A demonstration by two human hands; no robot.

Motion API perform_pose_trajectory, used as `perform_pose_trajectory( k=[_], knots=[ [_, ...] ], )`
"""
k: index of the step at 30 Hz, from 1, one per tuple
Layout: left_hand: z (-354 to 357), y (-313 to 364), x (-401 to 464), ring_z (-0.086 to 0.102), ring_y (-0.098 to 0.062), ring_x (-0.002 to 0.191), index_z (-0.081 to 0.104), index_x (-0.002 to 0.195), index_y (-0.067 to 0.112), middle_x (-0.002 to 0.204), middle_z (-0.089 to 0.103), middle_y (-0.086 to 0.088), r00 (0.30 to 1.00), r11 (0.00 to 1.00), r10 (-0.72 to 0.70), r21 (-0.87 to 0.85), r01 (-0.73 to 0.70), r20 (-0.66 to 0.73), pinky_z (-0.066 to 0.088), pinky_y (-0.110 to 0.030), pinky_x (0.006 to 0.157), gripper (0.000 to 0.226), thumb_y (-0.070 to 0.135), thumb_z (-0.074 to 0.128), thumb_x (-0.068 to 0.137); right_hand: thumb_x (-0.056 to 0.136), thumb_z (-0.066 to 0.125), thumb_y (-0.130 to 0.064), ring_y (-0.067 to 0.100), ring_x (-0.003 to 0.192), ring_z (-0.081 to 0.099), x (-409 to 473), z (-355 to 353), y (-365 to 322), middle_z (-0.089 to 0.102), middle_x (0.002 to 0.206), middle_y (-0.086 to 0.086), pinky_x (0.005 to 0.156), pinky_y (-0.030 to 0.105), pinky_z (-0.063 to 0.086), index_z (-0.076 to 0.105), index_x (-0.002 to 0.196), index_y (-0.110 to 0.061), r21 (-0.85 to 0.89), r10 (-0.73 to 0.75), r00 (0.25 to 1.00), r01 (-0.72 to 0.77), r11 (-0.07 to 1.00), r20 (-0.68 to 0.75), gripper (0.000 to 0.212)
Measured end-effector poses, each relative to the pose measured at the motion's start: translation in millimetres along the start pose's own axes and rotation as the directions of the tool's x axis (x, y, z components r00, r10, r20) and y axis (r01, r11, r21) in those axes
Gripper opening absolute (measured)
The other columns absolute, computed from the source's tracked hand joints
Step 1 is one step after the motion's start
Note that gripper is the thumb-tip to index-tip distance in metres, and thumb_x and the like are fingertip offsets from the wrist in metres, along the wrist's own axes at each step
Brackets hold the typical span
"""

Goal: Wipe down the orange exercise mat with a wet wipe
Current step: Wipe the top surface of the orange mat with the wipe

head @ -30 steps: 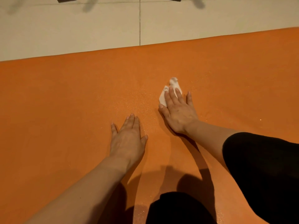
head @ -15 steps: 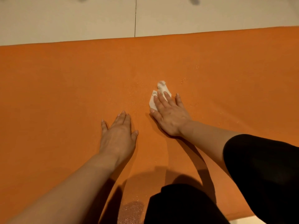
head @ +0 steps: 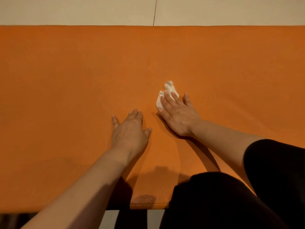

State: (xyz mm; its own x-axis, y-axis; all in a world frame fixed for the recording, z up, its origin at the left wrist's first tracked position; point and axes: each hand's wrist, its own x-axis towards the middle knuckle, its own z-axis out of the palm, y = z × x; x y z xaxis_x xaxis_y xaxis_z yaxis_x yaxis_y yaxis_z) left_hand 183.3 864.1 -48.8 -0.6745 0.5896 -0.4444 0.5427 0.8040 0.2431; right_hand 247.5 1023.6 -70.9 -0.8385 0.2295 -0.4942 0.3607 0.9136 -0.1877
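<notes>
mid-wipe. my right hand [head: 178, 116] flat, fingers straight, pressing wet wipe [head: 166, 93] onto orange mat [head: 66, 80] near centre. left hand [head: 130, 129] flat on mat just beside, holds nothing, bracing. next, i reckon: sweep wipe w/ even pressure over unwiped mat

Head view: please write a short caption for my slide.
Right hand presses a white wet wipe flat on the orange mat; left hand rests beside it.

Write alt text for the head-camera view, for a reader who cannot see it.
A person's right hand presses a white wet wipe flat onto an orange exercise mat, while the left hand rests flat beside it. Pale floor tiles lie beyond the mat's far edge.
</notes>
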Motion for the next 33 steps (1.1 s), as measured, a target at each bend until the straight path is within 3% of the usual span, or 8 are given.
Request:
perform_pose_trajectory(
  k=[5,7,12,18,21,26,33],
  knots=[
    [4,-4,-15,0.014,-0.010,0.147,0.023,0.152,0.021,0.160,0.019,0.001,0.999,0.992,-0.016,-0.127,0.011,-0.045,-0.006,-0.054,0.116,0.062,0.040,0.046,0.098,0.102,0.005,-0.048,0.008,0.146,-0.019,-9,10,-34,-0.017,0.161,-0.007,0.116,0.044,-0.020,-0.006,0.155,-0.024,0.019,-0.255,0.966,0.254,0.967,0.046,0.059],
    [2,-5,-21,0.013,-0.011,0.147,0.024,0.152,0.019,0.161,0.016,0.002,0.999,0.994,-0.028,-0.110,0.026,-0.019,-0.007,-0.053,0.116,0.066,0.044,0.048,0.096,0.102,0.005,-0.049,0.005,0.146,-0.019,-18,9,-14,-0.017,0.160,-0.009,0.116,0.043,-0.021,-0.006,0.155,-0.028,0.013,-0.248,0.967,0.248,0.969,0.051,0.058],
    [-3,-9,-35,0.017,-0.012,0.146,0.027,0.151,0.018,0.161,0.016,0.003,0.999,0.995,-0.047,-0.089,0.047,0.011,-0.008,-0.055,0.115,0.069,0.048,0.052,0.094,0.097,-0.002,-0.053,0.006,0.146,-0.016,-42,3,18,-0.014,0.161,-0.007,0.115,0.042,-0.024,-0.005,0.155,-0.026,-0.071,-0.067,0.996,0.070,0.995,0.056,0.064],
    [-1,-7,-49,0.016,-0.011,0.146,0.030,0.150,0.020,0.160,0.019,0.002,0.997,0.990,-0.071,-0.122,0.070,-0.002,-0.010,-0.053,0.115,0.066,0.048,0.052,0.094,0.100,0.004,-0.050,0.007,0.146,-0.018,-26,6,-33,-0.017,0.160,-0.006,0.115,0.039,-0.024,-0.006,0.155,-0.024,-0.065,-0.292,0.950,0.300,0.952,0.108,0.061],
    [-1,-8,-54,0.013,-0.010,0.147,0.027,0.151,0.020,0.161,0.016,0.003,0.996,0.991,-0.079,-0.104,0.083,0.033,-0.010,-0.053,0.115,0.069,0.049,0.052,0.094,0.094,-0.004,-0.063,0.000,0.143,-0.021,-35,0,-5,-0.019,0.157,-0.013,0.114,0.036,-0.025,-0.009,0.153,-0.032,-0.040,-0.365,0.922,0.373,0.927,0.133,0.067],
    [-6,-13,-60,0.008,-0.010,0.148,0.020,0.153,0.020,0.162,0.010,0.005,0.992,0.995,-0.074,-0.058,0.081,0.102,-0.008,-0.057,0.115,0.072,0.051,0.050,0.095,0.082,-0.012,-0.068,-0.005,0.139,-0.028,-68,-13,49,-0.023,0.156,-0.017,0.113,0.032,-0.027,-0.020,0.147,-0.040,-0.082,-0.358,0.903,0.386,0.919,0.238,0.071],
    [1,0,-80,0.005,-0.009,0.148,0.018,0.153,0.020,0.162,0.010,0.004,0.986,0.995,-0.094,-0.029,0.099,0.137,-0.011,-0.055,0.115,0.067,0.049,0.043,0.098,0.084,-0.013,-0.070,0.002,0.143,-0.024,-35,1,-18,-0.021,0.158,-0.011,0.114,0.032,-0.024,-0.011,0.153,-0.031,-0.031,-0.481,0.852,0.497,0.867,0.209,0.079]
  ],
)
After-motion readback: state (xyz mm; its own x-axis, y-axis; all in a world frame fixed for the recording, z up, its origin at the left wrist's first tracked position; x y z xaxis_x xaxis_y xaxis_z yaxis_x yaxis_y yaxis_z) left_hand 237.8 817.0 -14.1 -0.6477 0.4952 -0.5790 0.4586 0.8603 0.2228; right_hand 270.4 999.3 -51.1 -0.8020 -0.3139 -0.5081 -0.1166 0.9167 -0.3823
